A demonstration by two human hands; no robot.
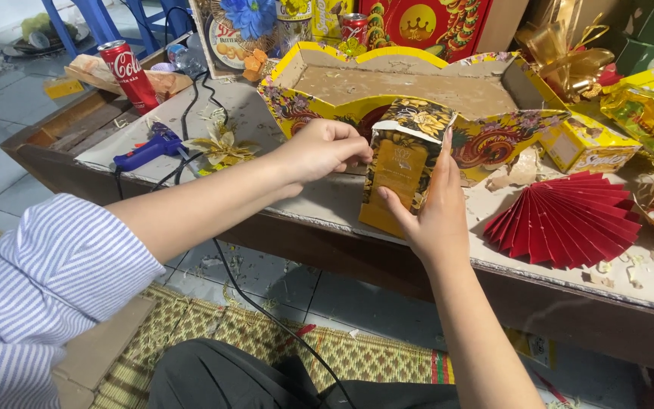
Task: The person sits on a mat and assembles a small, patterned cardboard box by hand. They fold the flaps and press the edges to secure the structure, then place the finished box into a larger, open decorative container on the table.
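Striped sleeve (35, 295) nearest, at 8 o'clock. Gold floral box (403, 170) upright at desk (327, 201) front edge, long axis vertical. My right hand (429, 208) cups its right face, fingers spread around it. Left hand (323, 150) at 9 o'clock, fingers pinched on its left edge. Open yellow tray (297, 102) behind, 12 o'clock; red paper fan (565, 220) at 3.

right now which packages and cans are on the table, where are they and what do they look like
Gold carton: table's front edge, held between left hand and right hand; tall, dark floral top.
Tray box: behind it; yellow floral walls, scalloped rim.
Red can: far left, upright.
Yellow box: right of tray, small.
Red box: back, gold ornament.
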